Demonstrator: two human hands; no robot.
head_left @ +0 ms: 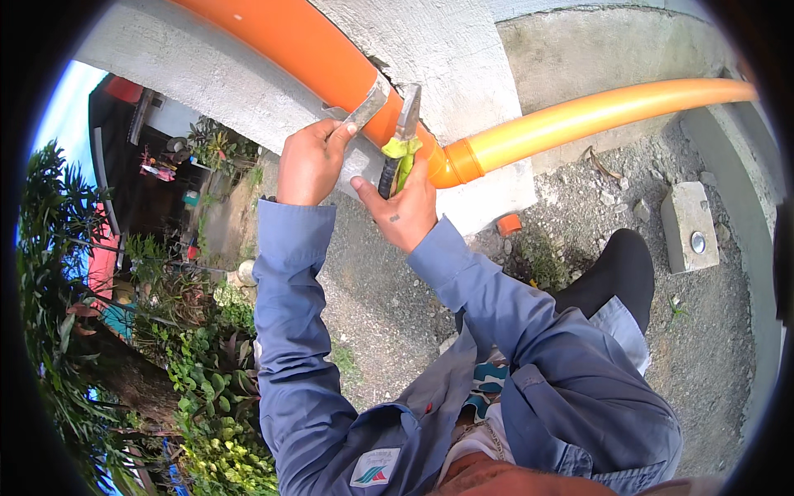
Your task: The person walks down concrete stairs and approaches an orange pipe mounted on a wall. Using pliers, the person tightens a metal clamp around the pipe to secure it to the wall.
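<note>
Shaping the metal strip seems to be the step now; the next move likely calls for a steady grip. The left hand pinches the strip in its fingers, over the orange pipe. The right hand has its fingers wrapped around the cutter. Count one strip, one cutter, one orange pipe, one yellow pipe, one gray block.

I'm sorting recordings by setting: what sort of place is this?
Outdoors, probably a small work site beside a building: orange pipe runs along rough concrete, stony ground lies below, and leafy plants grow at the left.
</note>
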